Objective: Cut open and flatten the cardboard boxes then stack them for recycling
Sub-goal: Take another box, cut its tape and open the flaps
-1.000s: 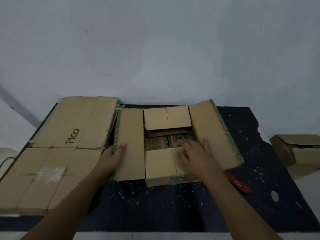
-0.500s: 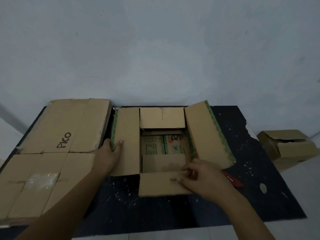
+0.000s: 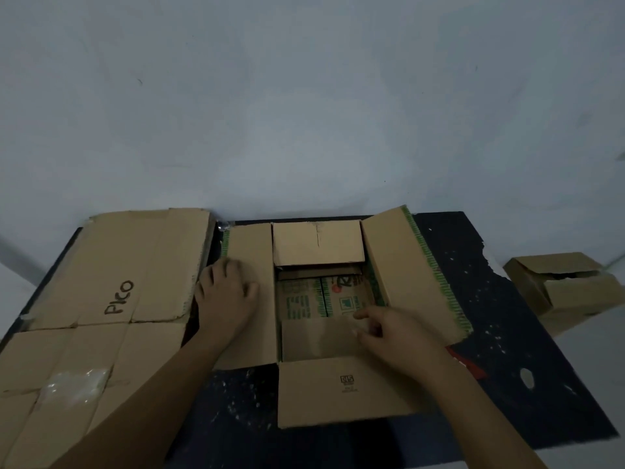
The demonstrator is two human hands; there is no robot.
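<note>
Box (image 3: 324, 299) sits mid-desk, opened upward, its four flaps splayed: left flap flat, right flap tilted up, far flap leaning back, near flap folded down toward the person. Its long axis runs from the person toward the wall; the opening faces up, and printed inner panels show at the bottom.

Biggest risk, as I judge it: the box is not yet flat, and pressing down on walls that are uncut would buckle or tear them unevenly instead of letting them fold. The raised right flap could spring back if let go. The desk (image 3: 507, 350) is dark with little room, so a flattened box may slide off its near edge or push the flat sheet (image 3: 101, 299), marked "Pico", off the left side.

Left hand (image 3: 226, 299) lies on the left flap, fingers spread flat, a wide grip pressing it down; if it lifts, the box may shift. Right hand (image 3: 389, 330) is at the near wall's top edge, fingers curled; whether its grip pinches the cardboard or only touches it I cannot tell.

Another box (image 3: 564, 289) waits off the desk at right. A red object (image 3: 470, 363), partly hidden by the right forearm, lies just beside the box; if it is the cutter, a careless sweep could catch it.
</note>
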